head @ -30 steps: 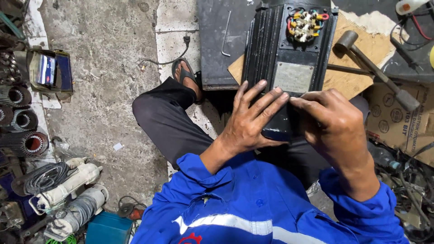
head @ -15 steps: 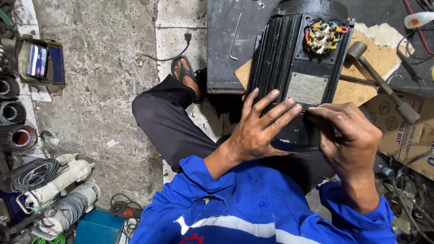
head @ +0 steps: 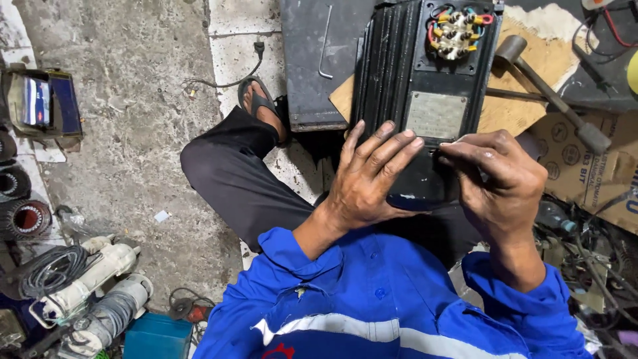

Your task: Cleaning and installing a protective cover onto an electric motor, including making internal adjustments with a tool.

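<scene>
A black finned electric motor [head: 392, 73] lies in front of me, its open terminal box showing coloured wires [head: 455, 30] and a grey nameplate [head: 435, 114]. My left hand [head: 369, 176] lies flat with fingers spread on the motor's near end, next to its dark round cover [head: 419, 189]. My right hand [head: 495, 183] curls over the right side of that cover, fingertips pinching at its top edge. Whether a small tool is in those fingers I cannot tell.
A hammer [head: 551, 96] lies on cardboard [head: 531, 63] at the right. An L-shaped hex key [head: 324, 46] rests on a dark metal plate [head: 316, 80]. Motor windings [head: 26, 219], white parts and cables crowd the left floor; tangled wires lie at the right.
The view has shifted a little, so the motor sits lower in frame. Both hands stay on the motor's near end, the left fingers slightly higher on the body.
</scene>
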